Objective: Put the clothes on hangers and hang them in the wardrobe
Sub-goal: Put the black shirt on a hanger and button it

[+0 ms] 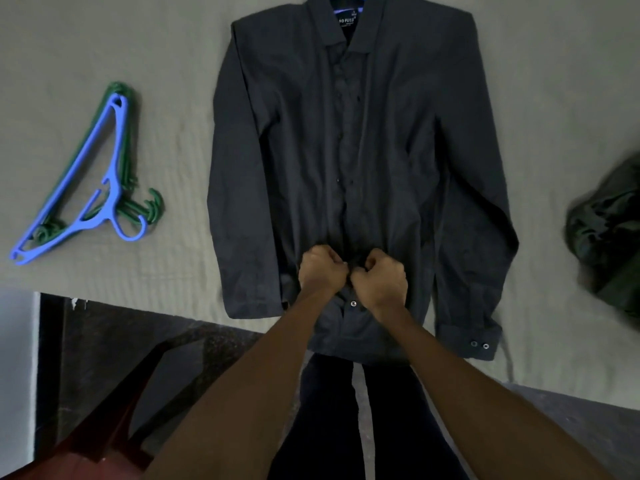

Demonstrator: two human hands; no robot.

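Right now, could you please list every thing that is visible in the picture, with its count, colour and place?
shirt: one, dark grey, lying flat on the bed, collar at the far side, hem toward the person.
hanger inside the shirt: one, blue, only a part shows at the collar.
spare blue hanger: one, on top of the green ones, left of the shirt.
green hangers: several in a stack, exact count unclear, under the blue one.
bundle of cloth: one, dark green, at the right edge of the bed.
bed sheet: one, pale grey-green.
left hand: pinches the shirt front near the hem.
right hand: pinches the shirt front beside it.
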